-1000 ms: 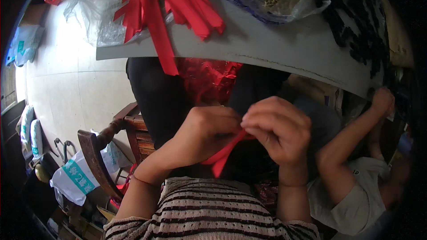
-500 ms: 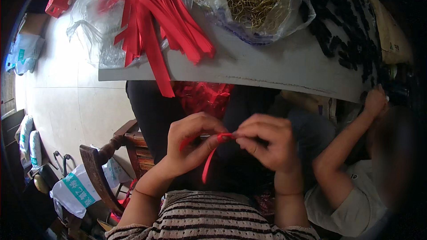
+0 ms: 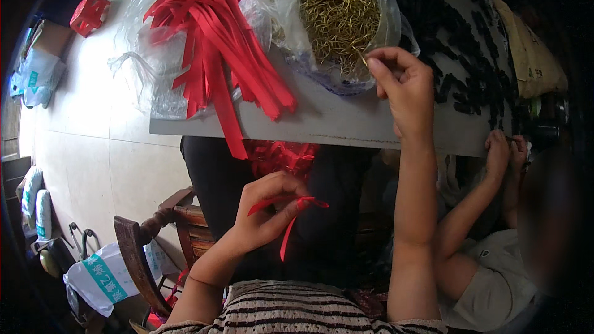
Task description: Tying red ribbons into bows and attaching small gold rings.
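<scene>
Above my lap, my left hand (image 3: 272,207) pinches a looped red ribbon (image 3: 288,238), its tail hanging below the thumb and a small loop poking out past the fingertips. My right hand (image 3: 405,83) is stretched over the table at the near right edge of a clear plastic bag. Thin curly gold wire pieces (image 3: 337,18) fill that bag, and thumb and forefinger close on the end of one. A bundle of cut red ribbons (image 3: 238,55) lies on plastic to the left of the bag, one strip hanging over the table edge.
More red ribbon pieces (image 3: 281,158) are bunched below the grey table's edge (image 3: 346,139). Black fuzzy strips (image 3: 451,43) cover the table's right side. Close on my right, a co-worker's hands (image 3: 501,151) are at the table corner. A wooden chair (image 3: 142,235) stands at left.
My right hand has left the ribbon and reached forward to the gold wires. My left hand keeps the ribbon, whose loop now shows. The co-worker's second hand has come into sight.
</scene>
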### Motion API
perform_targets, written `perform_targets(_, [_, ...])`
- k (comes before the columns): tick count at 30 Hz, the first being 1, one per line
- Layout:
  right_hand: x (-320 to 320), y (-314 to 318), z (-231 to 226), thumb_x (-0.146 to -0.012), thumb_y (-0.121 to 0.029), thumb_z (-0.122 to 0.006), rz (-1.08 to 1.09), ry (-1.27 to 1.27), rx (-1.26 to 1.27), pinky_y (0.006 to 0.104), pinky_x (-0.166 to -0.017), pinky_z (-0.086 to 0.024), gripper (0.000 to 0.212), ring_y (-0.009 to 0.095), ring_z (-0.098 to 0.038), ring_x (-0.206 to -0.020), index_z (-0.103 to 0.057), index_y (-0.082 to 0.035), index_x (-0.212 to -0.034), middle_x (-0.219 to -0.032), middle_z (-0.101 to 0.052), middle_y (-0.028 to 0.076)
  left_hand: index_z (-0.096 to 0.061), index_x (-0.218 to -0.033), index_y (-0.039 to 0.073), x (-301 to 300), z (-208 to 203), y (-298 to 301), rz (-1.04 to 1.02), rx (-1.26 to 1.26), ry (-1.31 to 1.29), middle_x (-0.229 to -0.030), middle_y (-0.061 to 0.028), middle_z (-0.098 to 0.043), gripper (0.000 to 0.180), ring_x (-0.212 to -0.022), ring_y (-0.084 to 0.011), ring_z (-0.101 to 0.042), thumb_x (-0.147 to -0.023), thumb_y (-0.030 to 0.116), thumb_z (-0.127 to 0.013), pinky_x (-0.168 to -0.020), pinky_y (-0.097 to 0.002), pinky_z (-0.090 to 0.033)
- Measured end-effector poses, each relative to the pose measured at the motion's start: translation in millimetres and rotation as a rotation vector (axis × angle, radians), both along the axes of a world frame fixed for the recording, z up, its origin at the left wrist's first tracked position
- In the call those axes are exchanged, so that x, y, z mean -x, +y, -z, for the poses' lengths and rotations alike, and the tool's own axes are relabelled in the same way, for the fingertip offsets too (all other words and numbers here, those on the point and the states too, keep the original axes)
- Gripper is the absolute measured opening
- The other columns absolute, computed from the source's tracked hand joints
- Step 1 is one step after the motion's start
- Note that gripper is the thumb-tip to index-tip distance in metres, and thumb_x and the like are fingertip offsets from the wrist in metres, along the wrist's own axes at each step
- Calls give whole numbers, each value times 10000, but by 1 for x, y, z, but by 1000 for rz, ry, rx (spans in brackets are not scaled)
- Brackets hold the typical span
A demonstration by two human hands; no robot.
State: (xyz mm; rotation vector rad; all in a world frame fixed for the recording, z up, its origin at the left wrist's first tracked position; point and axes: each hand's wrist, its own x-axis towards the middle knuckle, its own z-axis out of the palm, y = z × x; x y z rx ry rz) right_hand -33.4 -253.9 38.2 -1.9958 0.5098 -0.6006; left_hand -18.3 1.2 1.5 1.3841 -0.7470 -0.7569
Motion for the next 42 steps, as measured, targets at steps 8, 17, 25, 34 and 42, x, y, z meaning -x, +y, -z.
perform_targets(8, [57, 63, -8, -822, -53, -615, -192, -34, -974, 171, -475, -372, 98, 44, -486, -547, -604, -7, -908, -699, -581, 19, -630, -836, 31, -11, -14, -35, -180, 181, -103, -1115, -119, -527, 124, -981, -197, -519, -724, 24, -683, -817, -289, -435])
perform_targets(17, [85, 74, -13, -835, -114, -577, -271, 147, -1445, 165, -366, -303, 79, 39, -424, -429, -540, -44, -842, -605, -532, 0, -646, -1007, 64, -4, -14, -25, -190, 237, -1398, -978, -46, -568, 336, -874, -165, -582, -673, 51, -677, -661, -275, -486])
perform_targets(25, [82, 82, -5, -808, -63, -581, -296, 70, -1041, 177, -505, -391, 72, 61, -502, -597, -550, -46, -870, -767, -560, 28, -628, -845, 14, -13, -27, -22, 56, 145, -572, -920, -107, -593, 189, -825, -261, -602, -661, -6, -667, -715, -321, -492])
perform_targets(34, [92, 83, 11, -759, -6, -639, -429, -139, -1000, 211, -684, -436, 158, 61, -528, -771, -578, -31, -903, -902, -581, 23, -578, -832, 16, -3, 3, -22, 132, 562, 565, -866, -92, -600, 157, -793, -176, -573, -768, 111, -685, -669, -264, -450])
perform_targets(42, [93, 89, -9, -789, -43, -661, -327, -36, -260, 202, -500, -394, 60, 40, -528, -569, -623, -7, -819, -650, -598, 16, -520, -971, 61, 6, -1, -14, -64, 36, 753, -756, -3, -577, 185, -647, -51, -498, -859, 159, -629, -574, -177, -366])
